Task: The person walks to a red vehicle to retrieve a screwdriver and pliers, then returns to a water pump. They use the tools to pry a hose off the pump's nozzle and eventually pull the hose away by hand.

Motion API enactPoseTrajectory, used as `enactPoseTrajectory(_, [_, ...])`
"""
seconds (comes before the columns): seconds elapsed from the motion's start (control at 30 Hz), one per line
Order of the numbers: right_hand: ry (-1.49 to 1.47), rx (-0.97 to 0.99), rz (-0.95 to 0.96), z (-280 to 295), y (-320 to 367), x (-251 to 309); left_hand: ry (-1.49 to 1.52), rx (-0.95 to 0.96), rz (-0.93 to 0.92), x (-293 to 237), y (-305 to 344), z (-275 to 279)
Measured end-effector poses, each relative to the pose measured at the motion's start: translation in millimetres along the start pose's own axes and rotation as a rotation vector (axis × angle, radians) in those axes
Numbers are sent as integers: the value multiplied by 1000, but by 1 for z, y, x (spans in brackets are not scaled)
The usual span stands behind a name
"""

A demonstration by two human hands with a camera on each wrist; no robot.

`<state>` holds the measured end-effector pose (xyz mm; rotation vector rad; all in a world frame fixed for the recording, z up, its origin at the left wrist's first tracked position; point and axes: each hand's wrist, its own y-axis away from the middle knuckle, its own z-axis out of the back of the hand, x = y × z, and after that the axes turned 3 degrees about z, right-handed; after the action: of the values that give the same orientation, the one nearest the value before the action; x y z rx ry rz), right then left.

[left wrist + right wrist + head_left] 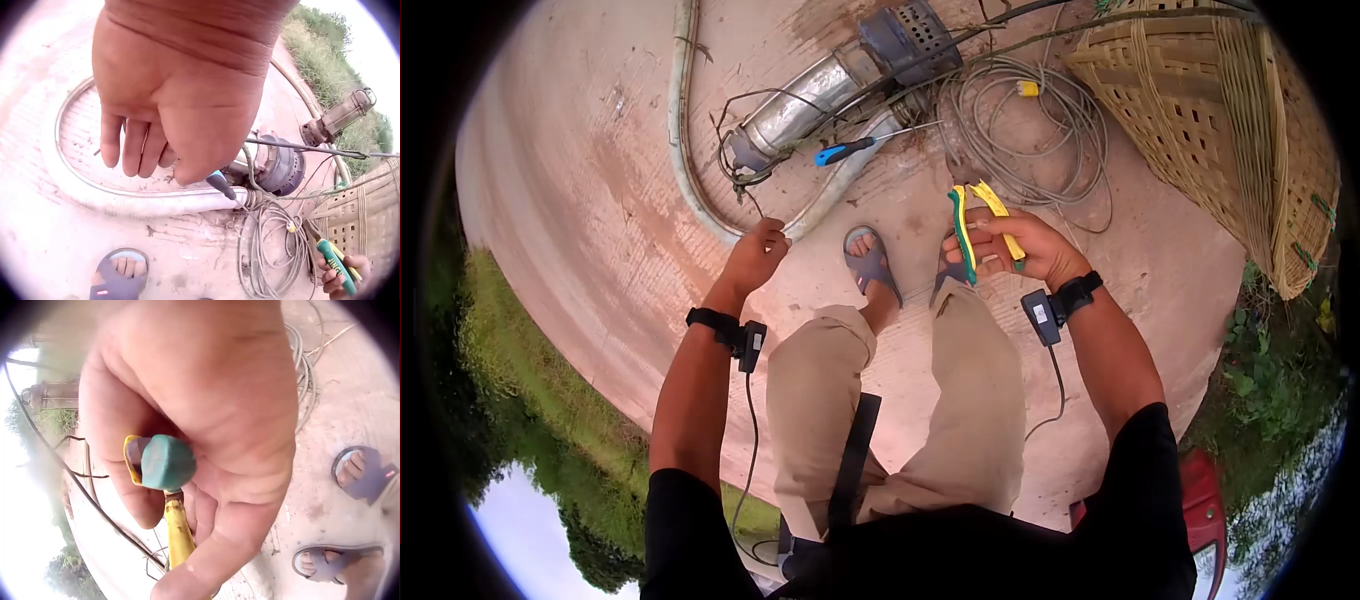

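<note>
The left hand (757, 257) has its fingertips together at the lower end of a thin dark wire (754, 203), beside the metal pump (805, 100). In the left wrist view the left hand (181, 87) hides most of that pinch. Pliers (963, 235) with yellow-and-green handles are held in the right hand (1040, 247), handles spread apart and head pointing away from the body. Seen in the right wrist view, the right hand (219, 406) has its fingers bent around the pliers (169, 464).
A blue-handled screwdriver (843, 152) lies by the pale hose (679, 130). Coiled grey cable (1090, 150) lies near a woven basket (1200, 100) at the right. Long dark cables cross the pump. A second pump (340, 117) stands farther off in the left wrist view.
</note>
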<state>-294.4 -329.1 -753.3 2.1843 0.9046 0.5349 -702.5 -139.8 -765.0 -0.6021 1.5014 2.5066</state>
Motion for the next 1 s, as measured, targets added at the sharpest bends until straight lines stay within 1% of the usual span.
enactPoseTrajectory(0.07, [32, -6, -15, 24, -33, 4, -106, -6, -56, 11, -21, 1])
enactPoseTrajectory(0.13, [-20, 133, -39, 50, -69, 9, -137, -25, -101, 30, -39, -3])
enactPoseTrajectory(0.23, [2, 165, -98, 77, -112, 16, -206, -126, -174, 54, -61, -31])
enactPoseTrajectory(0.3, [68, 193, -102, 93, -129, 14, -195, -136, -178, 68, -76, -56])
enactPoseTrajectory(0.37, [-9, 238, -129, 103, -136, 12, -196, -161, -188, 70, -88, -76])
enactPoseTrajectory(0.43, [-12, 263, -137, 109, -141, 9, -232, -154, -200, 70, -97, -89])
enactPoseTrajectory(0.5, [-173, 360, -154, 121, -150, 5, -273, -170, -167, 75, -112, -99])
enactPoseTrajectory(0.53, [-209, 409, -85, 118, -153, 1, -289, -153, -173, 77, -118, -103])
enactPoseTrajectory(0.57, [-203, 412, -88, 117, -154, 2, -286, -160, -170, 77, -122, -104])
enactPoseTrajectory(0.63, [-382, 482, -139, 114, -153, -2, -347, -168, -210, 79, -124, -110])
enactPoseTrajectory(0.67, [-296, 332, -172, 104, -147, 0, -343, -165, -202, 78, -125, -111])
enactPoseTrajectory(0.7, [-299, 331, -177, 104, -147, -3, -370, -162, -211, 77, -125, -109])
enactPoseTrajectory(0.77, [-462, 446, -231, 106, -150, -9, -397, -161, -219, 84, -126, -112])
enactPoseTrajectory(0.8, [-320, 336, -198, 95, -145, -1, -367, -181, -265, 93, -129, -118])
enactPoseTrajectory(0.83, [-320, 341, -200, 97, -147, 0, -339, -199, -308, 105, -130, -123])
enactPoseTrajectory(0.87, [-288, 335, -222, 101, -148, 1, -342, -200, -304, 101, -129, -119])
enactPoseTrajectory(0.93, [-254, 327, -242, 102, -150, 3, -439, -143, -262, 86, -130, -109])
enactPoseTrajectory(1.0, [-22, 247, -192, 97, -149, 7, -453, -128, -253, 84, -132, -107])
